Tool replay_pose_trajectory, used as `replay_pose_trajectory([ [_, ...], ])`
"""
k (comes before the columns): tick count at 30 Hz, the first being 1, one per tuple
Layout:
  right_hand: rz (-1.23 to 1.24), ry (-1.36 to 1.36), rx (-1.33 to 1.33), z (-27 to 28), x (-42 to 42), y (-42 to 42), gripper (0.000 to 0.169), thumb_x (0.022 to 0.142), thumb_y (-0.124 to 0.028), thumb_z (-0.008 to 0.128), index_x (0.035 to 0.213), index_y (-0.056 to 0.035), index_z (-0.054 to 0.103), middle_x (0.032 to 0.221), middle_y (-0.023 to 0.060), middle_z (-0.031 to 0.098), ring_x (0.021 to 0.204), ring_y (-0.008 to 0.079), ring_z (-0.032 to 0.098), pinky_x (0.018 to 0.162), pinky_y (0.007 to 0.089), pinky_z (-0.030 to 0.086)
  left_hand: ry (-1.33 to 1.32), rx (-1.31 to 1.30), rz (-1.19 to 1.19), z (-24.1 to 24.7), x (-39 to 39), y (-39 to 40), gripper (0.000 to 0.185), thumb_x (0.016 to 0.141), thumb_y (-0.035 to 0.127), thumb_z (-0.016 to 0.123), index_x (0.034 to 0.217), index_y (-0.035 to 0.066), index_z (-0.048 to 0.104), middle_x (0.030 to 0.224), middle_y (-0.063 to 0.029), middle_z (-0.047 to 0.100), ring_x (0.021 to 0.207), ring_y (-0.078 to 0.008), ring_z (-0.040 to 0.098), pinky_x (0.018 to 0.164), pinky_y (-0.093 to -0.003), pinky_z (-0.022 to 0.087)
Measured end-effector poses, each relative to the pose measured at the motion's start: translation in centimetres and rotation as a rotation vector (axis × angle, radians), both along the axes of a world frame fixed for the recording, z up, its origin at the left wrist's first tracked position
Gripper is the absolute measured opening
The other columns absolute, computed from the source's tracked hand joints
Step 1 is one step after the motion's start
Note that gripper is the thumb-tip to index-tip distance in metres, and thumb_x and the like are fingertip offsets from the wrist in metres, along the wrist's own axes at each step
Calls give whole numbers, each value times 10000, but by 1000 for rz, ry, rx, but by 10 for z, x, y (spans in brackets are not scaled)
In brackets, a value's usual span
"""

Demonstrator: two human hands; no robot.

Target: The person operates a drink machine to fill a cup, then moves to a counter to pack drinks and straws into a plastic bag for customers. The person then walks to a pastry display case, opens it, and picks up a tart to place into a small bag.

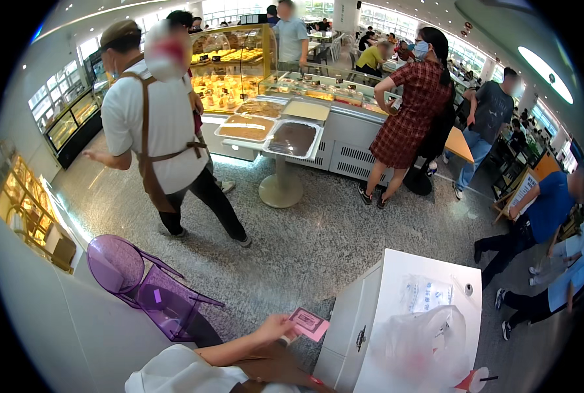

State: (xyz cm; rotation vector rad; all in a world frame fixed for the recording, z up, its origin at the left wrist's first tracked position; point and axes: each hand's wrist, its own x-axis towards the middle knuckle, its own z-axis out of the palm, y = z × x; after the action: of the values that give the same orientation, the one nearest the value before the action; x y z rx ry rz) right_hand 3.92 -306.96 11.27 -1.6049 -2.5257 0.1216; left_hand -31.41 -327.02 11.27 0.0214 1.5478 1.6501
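Note:
My left hand (276,328) reaches in from the bottom, out of a white sleeve, and pinches a pink printed card (309,324) between thumb and fingers. The card is held out to the right, left of a white cabinet (392,275). Something small and pale shows just under the hand; what it is I cannot tell. A brown apron (267,366) lies below my forearm. My right hand is out of view. On the cabinet top are a crumpled translucent plastic bag (424,344), a flat printed plastic packet (429,293) and a red and white cup (473,379) with a dark straw.
A purple transparent chair (169,299) stands at the left. Ahead, a person in a brown apron (161,127) is beside a pedestal table with several trays (294,138). A person in a checked dress (409,113) stands at the display counter (355,127). Several people are at the right.

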Motion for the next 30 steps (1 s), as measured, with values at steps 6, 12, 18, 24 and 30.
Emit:
replay_pose_trajectory([
  [6,-60,-23,-253,-11,27,-5,295,922,-306,666,1105,-75,646,1049,169,686,938,366,650,863,481,501,83,15,-180,-6,38,-2,279,1059,235,546,1092,-13,668,941,-91,760,752,-113,686,684,-265,561],
  [12,30,462,242,-33,21,-20,92,801,-18,576,806,-17,485,764,184,471,759,409,498,673,510,381,73,45,-211,7,80,0,270,1061,229,542,1043,1,685,899,-77,749,707,-103,658,637,-254,531],
  [18,49,870,-7,-12,15,-8,29,913,-24,604,933,-41,593,836,142,598,711,298,575,664,393,473,110,26,-379,19,127,23,214,1043,167,557,1006,-1,684,864,-80,734,664,-105,624,622,-257,512],
  [24,-291,945,-95,32,91,-64,66,970,-62,577,1011,-36,622,907,173,636,783,327,630,710,414,509,153,43,-667,22,192,114,183,1026,173,596,962,15,663,811,-41,687,670,-110,611,631,-265,508],
  [30,-550,841,58,64,185,-143,69,941,-37,581,1002,-36,615,954,179,643,891,396,634,776,468,509,329,136,-842,3,237,161,151,1019,176,615,993,28,620,842,-75,720,687,-108,640,606,-254,495],
])
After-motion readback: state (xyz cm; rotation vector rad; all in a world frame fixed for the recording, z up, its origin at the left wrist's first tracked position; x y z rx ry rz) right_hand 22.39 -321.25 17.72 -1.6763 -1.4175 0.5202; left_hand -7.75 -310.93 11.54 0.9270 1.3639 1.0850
